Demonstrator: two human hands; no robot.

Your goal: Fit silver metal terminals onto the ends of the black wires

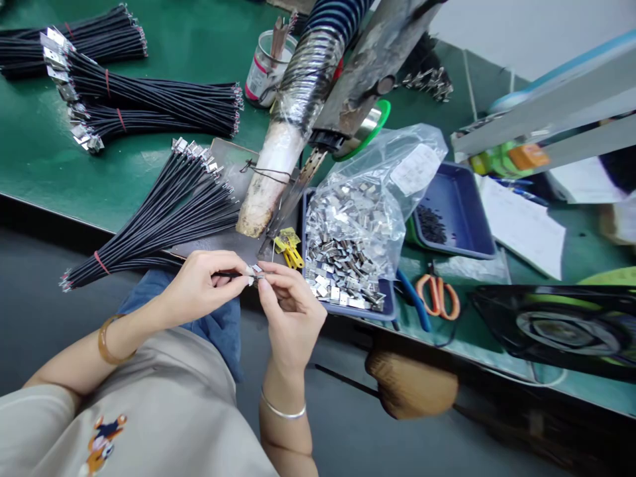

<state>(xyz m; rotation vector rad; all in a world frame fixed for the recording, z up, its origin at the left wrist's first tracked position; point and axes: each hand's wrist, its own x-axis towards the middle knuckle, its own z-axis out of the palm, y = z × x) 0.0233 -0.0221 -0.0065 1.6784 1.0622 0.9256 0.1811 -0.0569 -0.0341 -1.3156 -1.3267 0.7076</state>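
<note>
My left hand (pixel 211 283) pinches a black cable near its end, at the bench's front edge. My right hand (pixel 291 305) meets it there, its fingers closed on a small metal connector (pixel 257 273) at the cable's tip. The exact fit between cable and connector is too small to tell. A fanned bundle of black cables (pixel 154 218), tied with a red band, lies left of my hands, several ends bearing metal connectors. Right of my hands, a blue tray (pixel 352 310) holds a plastic bag of loose metal connectors (pixel 342 265).
A duct nozzle (pixel 265 192) hangs above my hands, with yellow clips (pixel 289 248) beneath. More cable bundles (pixel 154 103) lie at the back left. Orange-handled scissors (pixel 438 297), a second blue tray (pixel 464 212) and a black fan-like device (pixel 561 331) are on the right.
</note>
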